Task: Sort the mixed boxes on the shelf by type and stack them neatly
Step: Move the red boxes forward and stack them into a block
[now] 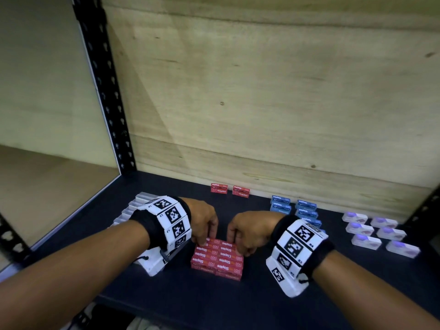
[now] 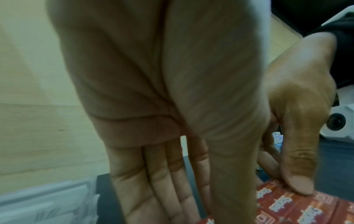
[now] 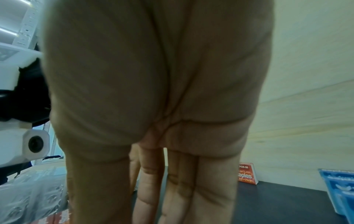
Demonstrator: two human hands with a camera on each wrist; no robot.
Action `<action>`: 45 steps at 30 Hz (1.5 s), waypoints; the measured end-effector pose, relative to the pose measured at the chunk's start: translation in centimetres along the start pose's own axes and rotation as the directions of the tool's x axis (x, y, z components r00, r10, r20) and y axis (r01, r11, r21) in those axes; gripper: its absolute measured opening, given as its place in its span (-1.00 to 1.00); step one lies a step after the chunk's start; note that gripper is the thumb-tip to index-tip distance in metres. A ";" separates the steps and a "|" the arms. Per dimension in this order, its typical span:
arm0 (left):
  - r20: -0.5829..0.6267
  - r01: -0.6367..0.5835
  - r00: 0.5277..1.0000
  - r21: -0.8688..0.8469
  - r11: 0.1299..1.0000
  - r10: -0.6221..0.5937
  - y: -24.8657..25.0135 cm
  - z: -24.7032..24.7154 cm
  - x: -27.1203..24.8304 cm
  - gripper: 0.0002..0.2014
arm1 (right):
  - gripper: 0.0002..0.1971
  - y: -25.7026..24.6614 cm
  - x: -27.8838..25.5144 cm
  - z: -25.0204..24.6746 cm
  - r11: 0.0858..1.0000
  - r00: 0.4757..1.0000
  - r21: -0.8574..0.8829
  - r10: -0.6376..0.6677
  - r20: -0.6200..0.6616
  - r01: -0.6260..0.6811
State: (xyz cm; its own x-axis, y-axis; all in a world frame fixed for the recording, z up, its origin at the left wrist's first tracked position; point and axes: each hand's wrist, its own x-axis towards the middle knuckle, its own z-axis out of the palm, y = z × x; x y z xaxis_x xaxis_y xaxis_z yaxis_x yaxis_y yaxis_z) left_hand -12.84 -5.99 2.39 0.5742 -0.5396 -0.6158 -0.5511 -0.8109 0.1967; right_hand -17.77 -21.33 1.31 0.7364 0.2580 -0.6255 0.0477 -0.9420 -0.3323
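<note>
A block of red staple boxes (image 1: pixel 217 258), two wide and stacked in layers, sits at the middle of the dark shelf (image 1: pixel 262 298). My left hand (image 1: pixel 202 238) reaches down at the block's far left corner; in the left wrist view its fingers (image 2: pixel 164 194) are straight against the red stack (image 2: pixel 298 207). My right hand (image 1: pixel 239 245) touches the far right corner. Its thumb (image 2: pixel 300 174) presses on the top box, and the right wrist view shows its fingers (image 3: pixel 180 197) straight. Two more red boxes (image 1: pixel 229 190) stand at the back wall.
Blue boxes (image 1: pixel 294 208) are stacked in two columns at the back right. Several white and purple boxes (image 1: pixel 378 233) lie in two rows at the far right. Clear plastic cases (image 1: pixel 137 207) sit behind my left wrist. A black upright post (image 1: pixel 102 86) bounds the left.
</note>
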 end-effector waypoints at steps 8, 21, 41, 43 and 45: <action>0.021 0.017 1.000 -0.011 1.000 -0.017 -0.1 -0.1 0.3 -0.69 | -0.71 0.2 0.2 0.0 1.000 1.000 0.000 -0.011 0.010 0.011; -0.394 0.077 0.918 0.077 0.994 -0.041 -2.1 -6.3 4.0 -0.81 | -0.71 3.8 1.8 -7.7 0.981 0.941 -0.161 0.051 -0.335 -0.111; -0.254 0.169 0.963 0.294 0.941 -0.094 -4.5 -9.7 12.5 -0.73 | -0.77 6.9 8.9 -10.4 0.920 0.913 -0.312 0.099 -0.396 -0.235; -0.257 0.170 0.962 0.303 0.938 -0.091 -4.4 -9.8 12.6 -0.74 | -0.77 6.8 8.9 -10.4 0.925 0.916 -0.299 0.106 -0.387 -0.234; -0.250 0.168 0.964 0.302 0.938 -0.092 -4.3 -9.7 12.4 -0.74 | -0.78 6.7 8.7 -10.3 0.932 0.919 -0.281 0.112 -0.378 -0.229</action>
State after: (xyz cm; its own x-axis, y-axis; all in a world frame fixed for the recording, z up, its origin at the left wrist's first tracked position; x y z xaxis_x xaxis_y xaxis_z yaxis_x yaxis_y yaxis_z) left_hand 2.56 -11.44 1.33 0.7554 -0.5021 -0.4211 -0.6038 -0.7830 -0.1496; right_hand -4.06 -27.65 0.94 0.9370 0.0505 -0.3456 0.0657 -0.9973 0.0324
